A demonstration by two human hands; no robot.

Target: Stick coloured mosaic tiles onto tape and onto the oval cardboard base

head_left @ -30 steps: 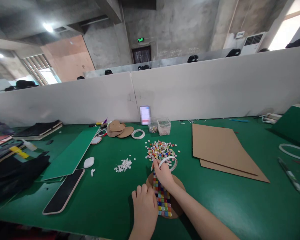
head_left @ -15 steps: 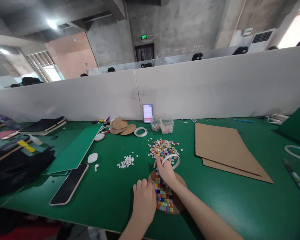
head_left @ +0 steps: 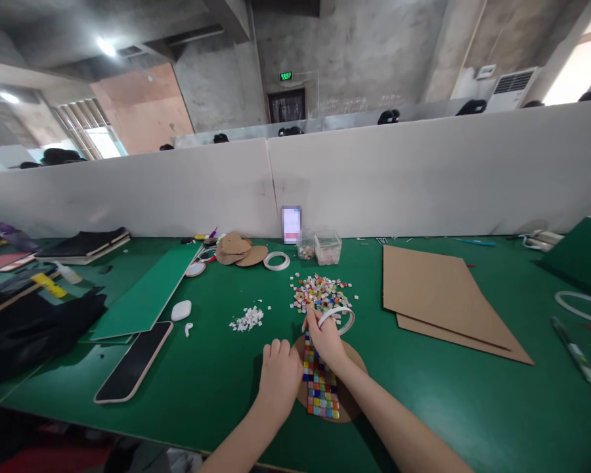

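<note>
My right hand point(head_left: 326, 338) is closed on a white roll of tape point(head_left: 345, 326), whose ring stands out to the right of the fingers. The fingertips are at the far end of a strip of colourful mosaic tiles point(head_left: 324, 399), which lies on a round cardboard disc point(head_left: 352, 402). My right hand and wrist hide part of the strip and disc. At the disc's left edge, my left hand point(head_left: 280, 373) lies palm down with its fingers forward; it holds nothing I can see. Just beyond my right hand is a pile of loose coloured tiles point(head_left: 320, 291).
White chips point(head_left: 247, 319) lie to the left, near an earbud case point(head_left: 181, 310) and a phone point(head_left: 135, 364). Cardboard sheets point(head_left: 438, 295) are on the right. Along the back stand a clear box point(head_left: 328, 249), another tape roll point(head_left: 276, 261), cardboard discs point(head_left: 236, 248) and a lit screen point(head_left: 291, 225).
My left hand has shifted slightly up and left along the disc's edge, with its forearm swung left. My right hand keeps the tape roll in nearly the same place.
</note>
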